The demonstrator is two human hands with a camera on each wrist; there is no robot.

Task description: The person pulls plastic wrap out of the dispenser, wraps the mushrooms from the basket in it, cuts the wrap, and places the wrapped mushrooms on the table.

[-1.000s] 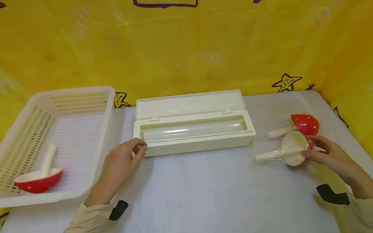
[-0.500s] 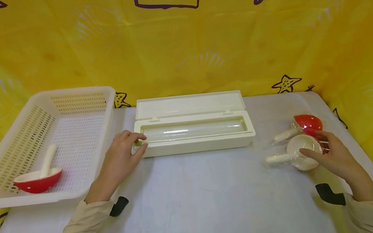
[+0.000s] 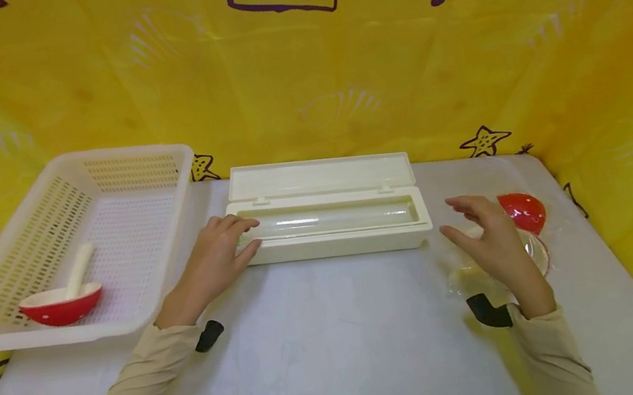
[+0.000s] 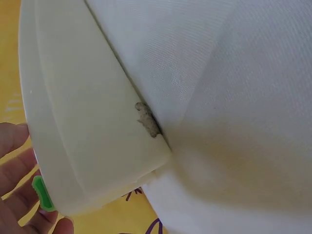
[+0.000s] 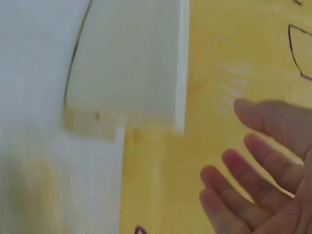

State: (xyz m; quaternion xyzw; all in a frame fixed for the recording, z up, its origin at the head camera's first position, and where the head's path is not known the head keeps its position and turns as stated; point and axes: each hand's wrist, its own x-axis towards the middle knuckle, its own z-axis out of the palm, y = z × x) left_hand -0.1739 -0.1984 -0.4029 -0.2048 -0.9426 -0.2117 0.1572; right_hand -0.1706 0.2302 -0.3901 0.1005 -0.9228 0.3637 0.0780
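A long cream cling film box (image 3: 331, 244) stands with its lid (image 3: 319, 177) raised and a clear film roll (image 3: 333, 219) inside. My left hand (image 3: 210, 262) is at its left end, thumb and fingers parted over the edge. In the left wrist view a green slider (image 4: 43, 193) shows on that edge, with fingers (image 4: 17, 170) right beside it. My right hand (image 3: 497, 250) is in the air right of the box, fingers spread and holding nothing. Behind it lie a red spotted ladle (image 3: 522, 212) and a second film-wrapped ladle (image 3: 537, 250), partly hidden by the hand.
A white perforated basket (image 3: 183, 200) sits at the left, holding one red and white ladle (image 3: 64, 309). A white cloth (image 3: 344, 355) covers the table. The yellow patterned curtain (image 3: 285, 90) rises behind the box and at the sides.
My right hand has let go of the wrapped ladle and moved left toward the box. The left hand has shifted slightly right along the box end, its thumb and fingers now wider apart.
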